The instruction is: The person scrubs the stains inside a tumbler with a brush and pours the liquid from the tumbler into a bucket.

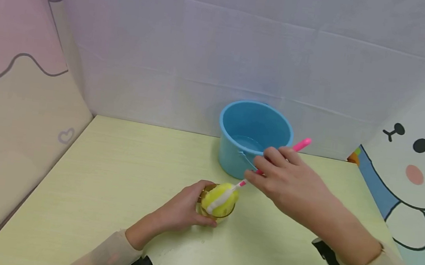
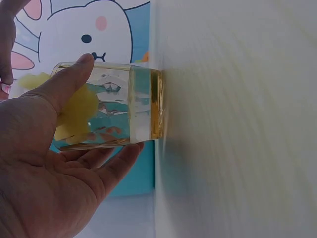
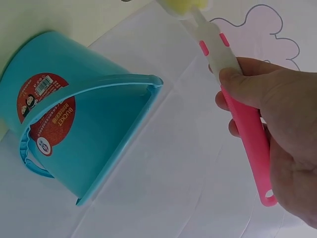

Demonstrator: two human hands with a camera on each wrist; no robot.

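Only the right wrist view shows the round red label on the blue plastic bucket; the left wrist view alone shows the thick base of the clear, amber-tinted glass cup. The pink-and-white brush with a yellow sponge head slants diagonally in the head view, sponge down-left inside the cup, pink end up-right. The right hand has its grip clamped on the handle; the left hand's grip encircles the cup, upright at the pale yellow bench.

A slanted, pink-handled brush has its yellow sponge partly inside an upright glass.
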